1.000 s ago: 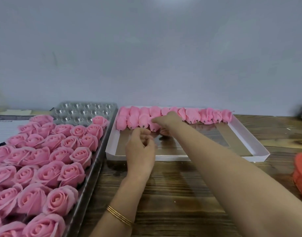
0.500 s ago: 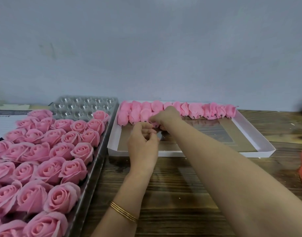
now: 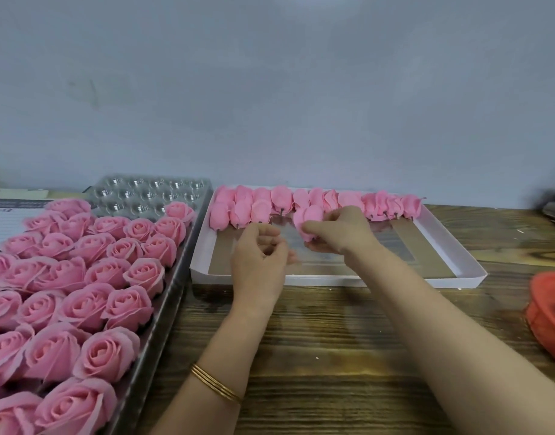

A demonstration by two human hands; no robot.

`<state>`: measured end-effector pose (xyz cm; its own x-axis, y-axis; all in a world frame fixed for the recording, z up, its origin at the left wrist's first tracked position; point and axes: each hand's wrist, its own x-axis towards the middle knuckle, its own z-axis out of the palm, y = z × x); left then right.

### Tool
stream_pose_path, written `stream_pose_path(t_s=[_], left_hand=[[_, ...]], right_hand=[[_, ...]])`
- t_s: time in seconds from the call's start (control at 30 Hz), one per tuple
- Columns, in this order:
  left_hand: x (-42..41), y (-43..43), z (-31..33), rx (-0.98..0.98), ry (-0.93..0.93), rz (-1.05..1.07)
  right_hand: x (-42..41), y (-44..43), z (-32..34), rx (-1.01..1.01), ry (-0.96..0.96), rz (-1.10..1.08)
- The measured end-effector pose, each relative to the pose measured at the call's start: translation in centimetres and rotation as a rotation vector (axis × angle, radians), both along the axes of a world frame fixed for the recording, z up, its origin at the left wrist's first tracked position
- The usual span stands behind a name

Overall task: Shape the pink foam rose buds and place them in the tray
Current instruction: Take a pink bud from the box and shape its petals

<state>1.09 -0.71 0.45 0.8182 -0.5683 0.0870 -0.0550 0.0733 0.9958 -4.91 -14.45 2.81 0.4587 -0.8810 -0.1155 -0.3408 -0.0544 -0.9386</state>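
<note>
Now the right hand [image 3: 342,235] had slid right, fingers pinching an unplaced bud [image 3: 307,221] over the tray [image 3: 379,281]; left hand [image 3: 260,251] curled, empty.

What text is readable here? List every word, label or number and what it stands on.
None can be read.
Printed sheet at far left: a dark header band and faint lines, too blurred to read.
White tray: no print shows.
</note>
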Motion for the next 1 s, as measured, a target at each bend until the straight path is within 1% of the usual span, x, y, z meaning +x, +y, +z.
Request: stream_pose_path(t_s=[0.13, 0.2, 0.3, 0.37, 0.53, 0.63, 0.83, 1.0], left_hand=[[-1.3, 0.2, 1.5, -0.058, 0.248, -0.151], [-2.2, 0.3, 2.2, -0.048, 0.346, -0.245], [-3.6, 0.9, 2.8, 0.011, 0.422, -0.441], [-4.6, 1.3, 2.5, 0.026, 0.455, -0.534], [-5.7, 2.4, 1.1, -0.117, 0.653, -0.642], [-5.7, 2.8, 0.5, -0.122, 0.624, -0.644], [-5.7, 3.1, -0.3, -0.109, 0.537, -0.677], [-6.3, 3.1, -0.7, -0.131, 0.535, -0.608]], right_hand=[[-3.9, 2.7, 0.8, 0.021, -0.172, 0.009], [-5.8, 4.1, 0.8, 0.005, -0.209, 0.013], [-8.0, 6.0, 0.4, -0.045, -0.235, 0.022], [-9.1, 7.1, 0.0, -0.076, -0.236, 0.039], [-9.8, 8.9, -1.4, -0.104, -0.299, 0.151], [-9.9, 9.4, -2.1, -0.138, -0.312, 0.186], [-10.3, 10.0, -3.2, -0.127, -0.298, 0.147], [-10.5, 10.2, -3.4, -0.094, -0.290, 0.141]])
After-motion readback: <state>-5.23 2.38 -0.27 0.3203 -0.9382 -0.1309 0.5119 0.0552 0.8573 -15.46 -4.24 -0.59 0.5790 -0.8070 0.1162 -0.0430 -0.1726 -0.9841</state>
